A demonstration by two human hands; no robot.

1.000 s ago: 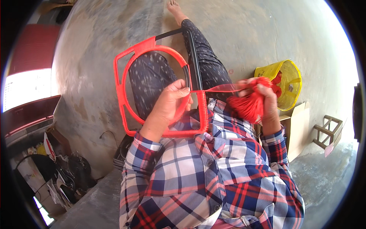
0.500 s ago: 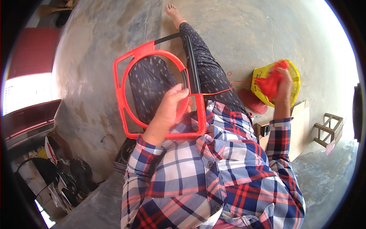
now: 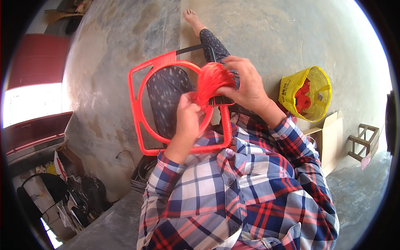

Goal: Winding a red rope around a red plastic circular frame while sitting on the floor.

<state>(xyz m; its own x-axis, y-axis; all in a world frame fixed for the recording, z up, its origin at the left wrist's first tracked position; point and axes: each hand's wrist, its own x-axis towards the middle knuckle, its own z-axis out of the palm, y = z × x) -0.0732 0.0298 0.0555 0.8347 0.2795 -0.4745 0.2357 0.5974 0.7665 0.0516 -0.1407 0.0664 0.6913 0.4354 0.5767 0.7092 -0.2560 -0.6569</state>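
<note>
A red wrapped frame [image 3: 137, 112], a square with a ring inside and one bare black bar at its top right, rests on my lap over patterned trousers. My right hand [image 3: 246, 85] grips a bundle of red cord [image 3: 210, 79] above the frame's right side. My left hand [image 3: 188, 116] pinches the cord's lower end at the inner ring, close under the bundle. Both sleeves are plaid.
A yellow plastic bag [image 3: 291, 89] with red cord in it stands on the concrete floor to my right, beside an open cardboard box [image 3: 329, 133] and a small wooden stand [image 3: 364, 141]. My bare foot [image 3: 192, 18] stretches ahead. Clutter and black items [image 3: 83, 200] lie at the lower left.
My right hand went out to the yellow bag with the red cord bundle, then came back over the frame. My left hand stayed at the ring.
</note>
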